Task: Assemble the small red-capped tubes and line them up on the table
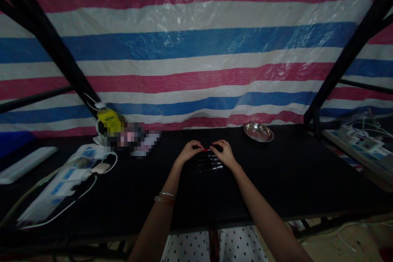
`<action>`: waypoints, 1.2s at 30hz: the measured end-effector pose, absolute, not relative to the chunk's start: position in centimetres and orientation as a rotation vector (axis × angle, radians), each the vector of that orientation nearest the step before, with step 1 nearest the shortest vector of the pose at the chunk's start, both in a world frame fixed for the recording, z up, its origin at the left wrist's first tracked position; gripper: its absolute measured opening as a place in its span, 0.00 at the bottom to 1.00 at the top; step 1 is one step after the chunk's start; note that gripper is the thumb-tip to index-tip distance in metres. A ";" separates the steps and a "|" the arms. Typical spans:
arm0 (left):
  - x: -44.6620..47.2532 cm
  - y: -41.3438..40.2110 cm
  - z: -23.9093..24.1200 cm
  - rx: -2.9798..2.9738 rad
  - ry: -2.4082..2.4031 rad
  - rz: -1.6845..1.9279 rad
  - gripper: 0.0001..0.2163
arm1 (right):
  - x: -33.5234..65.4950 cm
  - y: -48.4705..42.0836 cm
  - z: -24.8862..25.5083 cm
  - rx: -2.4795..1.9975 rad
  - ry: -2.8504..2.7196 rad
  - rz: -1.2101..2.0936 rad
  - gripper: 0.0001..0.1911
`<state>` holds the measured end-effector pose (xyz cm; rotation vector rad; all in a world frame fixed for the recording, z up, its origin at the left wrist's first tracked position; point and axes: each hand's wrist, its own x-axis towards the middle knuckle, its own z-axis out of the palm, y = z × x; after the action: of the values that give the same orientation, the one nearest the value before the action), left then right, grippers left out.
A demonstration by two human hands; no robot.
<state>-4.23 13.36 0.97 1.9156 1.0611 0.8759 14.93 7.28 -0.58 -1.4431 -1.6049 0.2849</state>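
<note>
Over the middle of the black table, my left hand (190, 150) and my right hand (223, 152) face each other with their fingers curled. Between their fingertips lies a slim red pen-like stick (206, 150), with the fingers of each hand closed at one end of it. Its exact kind is too small and dark to make out. Just nearer to me, several dark, shiny pen-like sticks (211, 168) lie side by side in a row on the tabletop. The fingers of my right hand partly cover the right ends of the upper ones.
A round metal dish (258, 132) sits at the back right. On the left are a power strip (58, 190) with plugs and white cables, a yellow bottle (109, 120) and blurred items. Black frame posts and a striped tarp (196, 45) bound the table behind.
</note>
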 end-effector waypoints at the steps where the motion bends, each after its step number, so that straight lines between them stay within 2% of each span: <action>1: -4.3 13.4 0.9 1.916 1.053 0.875 0.04 | 14.8 6.9 -0.3 -1.475 -1.637 0.253 0.16; 7: -4.4 13.5 0.8 1.928 0.999 0.879 0.06 | 12.4 3.6 1.4 -1.550 -1.893 0.082 0.27; 12: -4.4 13.9 0.6 1.800 0.995 0.885 0.10 | 9.9 2.2 0.7 -1.618 -2.000 -0.014 0.36; 15: -4.2 14.5 0.1 1.718 1.049 0.960 0.09 | 9.5 2.8 0.5 -1.651 -2.025 -0.034 0.35; 21: -3.7 15.3 -1.1 1.694 1.205 1.135 0.06 | 9.7 4.5 1.3 -1.680 -2.057 -0.040 0.26; 27: -3.5 15.1 -1.3 1.685 1.263 1.153 0.06 | 9.6 5.0 1.9 -1.713 -2.021 -0.096 0.25; 31: -3.5 15.1 -0.8 1.700 1.273 1.111 0.06 | 7.8 1.9 3.0 -1.310 -1.952 -0.097 0.22; 36: -3.8 16.0 -0.1 1.718 1.266 0.972 0.05 | 2.2 -2.6 4.2 -0.591 -2.274 -0.065 0.25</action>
<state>-3.78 15.97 -0.15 1.7177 1.2664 0.9717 2.20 -2.65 4.20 -0.5913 -2.2737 -0.0646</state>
